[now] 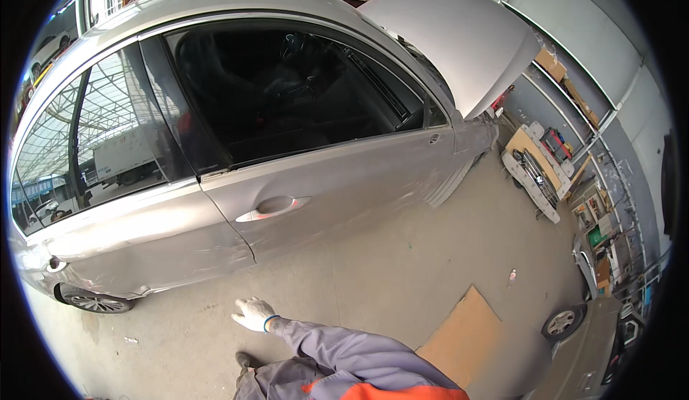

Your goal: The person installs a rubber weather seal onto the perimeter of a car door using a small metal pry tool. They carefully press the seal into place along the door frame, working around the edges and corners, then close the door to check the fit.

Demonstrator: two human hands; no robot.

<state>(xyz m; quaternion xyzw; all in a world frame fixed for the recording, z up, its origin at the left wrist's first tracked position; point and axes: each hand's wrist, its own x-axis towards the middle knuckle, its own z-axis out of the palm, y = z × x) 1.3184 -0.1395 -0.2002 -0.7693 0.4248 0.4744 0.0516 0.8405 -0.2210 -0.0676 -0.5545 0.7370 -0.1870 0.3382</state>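
Observation:
My right hand (pixel 252 314), in a white glove with a blue band at the wrist, hangs in the air at lower centre. Its fingers are loosely apart, and I see nothing in them. Nearest to it is the side of a silver-brown car (pixel 337 177), with a gap between hand and car. The front door handle (pixel 273 208) carries a reddish mark. Dents and scrapes run along the lower rear door (pixel 158 263). At the front, the bonnet (pixel 459 34) stands raised. My left hand is out of the picture.
A flat sheet of cardboard (pixel 463 335) lies on the concrete floor, with a small bottle (pixel 512 278) beyond it. To the right stand a cart with tools (pixel 535 170), shelves of parts (pixel 599 220) and another vehicle (pixel 585 350). My shoe (pixel 246 360) shows below my hand.

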